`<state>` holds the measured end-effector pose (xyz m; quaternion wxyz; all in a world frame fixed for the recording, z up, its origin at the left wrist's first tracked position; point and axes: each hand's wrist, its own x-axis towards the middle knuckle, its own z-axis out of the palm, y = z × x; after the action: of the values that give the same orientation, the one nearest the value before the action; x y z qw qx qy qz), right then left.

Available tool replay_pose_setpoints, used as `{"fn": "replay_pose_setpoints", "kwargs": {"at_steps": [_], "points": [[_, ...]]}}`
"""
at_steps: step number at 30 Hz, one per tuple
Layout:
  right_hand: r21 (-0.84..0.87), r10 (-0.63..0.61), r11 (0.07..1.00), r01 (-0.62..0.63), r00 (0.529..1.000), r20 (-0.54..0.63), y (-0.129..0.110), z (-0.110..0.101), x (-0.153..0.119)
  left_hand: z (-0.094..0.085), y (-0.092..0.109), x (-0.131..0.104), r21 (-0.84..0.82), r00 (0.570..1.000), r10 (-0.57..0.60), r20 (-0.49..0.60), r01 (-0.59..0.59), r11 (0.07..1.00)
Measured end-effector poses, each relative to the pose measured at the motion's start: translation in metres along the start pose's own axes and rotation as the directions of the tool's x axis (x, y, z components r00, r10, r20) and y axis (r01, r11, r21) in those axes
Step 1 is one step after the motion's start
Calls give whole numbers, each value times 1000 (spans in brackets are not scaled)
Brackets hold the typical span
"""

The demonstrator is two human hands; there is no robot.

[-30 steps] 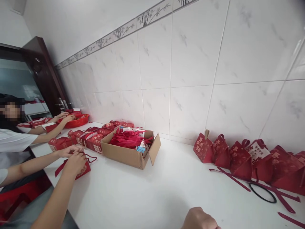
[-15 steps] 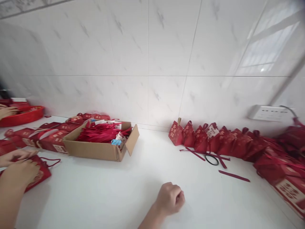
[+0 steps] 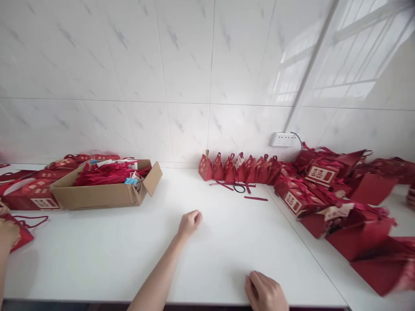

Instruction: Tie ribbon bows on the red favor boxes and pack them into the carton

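My left hand rests on the white tabletop as a loose fist, with nothing seen in it. Close to the front edge, my right hand also lies on the table with its fingers curled in, and no object shows in it. Beyond my left hand are a loose dark red strip, a black ring and more strips. Behind these, a row of small red pointed gift boxes stands along the wall.
An open cardboard box holds red ribbons and blue clips. Red gift boxes with ribbons are heaped along the right side. At the far left, another person's hand is on a red bag. A power strip sits on the wall.
The view has swung to the right, and my right hand has come into sight at the bottom. My left hand stays a fist on the table.
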<state>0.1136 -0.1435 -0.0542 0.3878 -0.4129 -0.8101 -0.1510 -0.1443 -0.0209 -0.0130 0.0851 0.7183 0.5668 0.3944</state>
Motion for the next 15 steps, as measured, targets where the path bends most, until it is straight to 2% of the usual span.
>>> {"fn": "replay_pose_setpoints", "kwargs": {"at_steps": [4, 7, 11, 13, 15], "points": [[-11, 41, 999, -42, 999, -35, -2, -4, 7, -5, 22, -20, 40, 998, -65, 13, 65, 997], [-4, 77, 997, -77, 997, -32, -3, -6, 8, -7, 48, -61, 80, 995, -87, 48, 83, 993], [49, 112, 993, -110, 993, -47, -1, -10, 7, 0, 80, -121, 247, 992, -23, 123, -8, 969], [86, 108, 991, -104, 993, -40, 1, -13, 6, 4, 90, -138, 337, 992, 9, 128, -52, 940], [127, 82, 989, -78, 996, -26, 3, -15, 4, 8, 94, -144, 408, 993, 32, 112, -75, 910]]}}
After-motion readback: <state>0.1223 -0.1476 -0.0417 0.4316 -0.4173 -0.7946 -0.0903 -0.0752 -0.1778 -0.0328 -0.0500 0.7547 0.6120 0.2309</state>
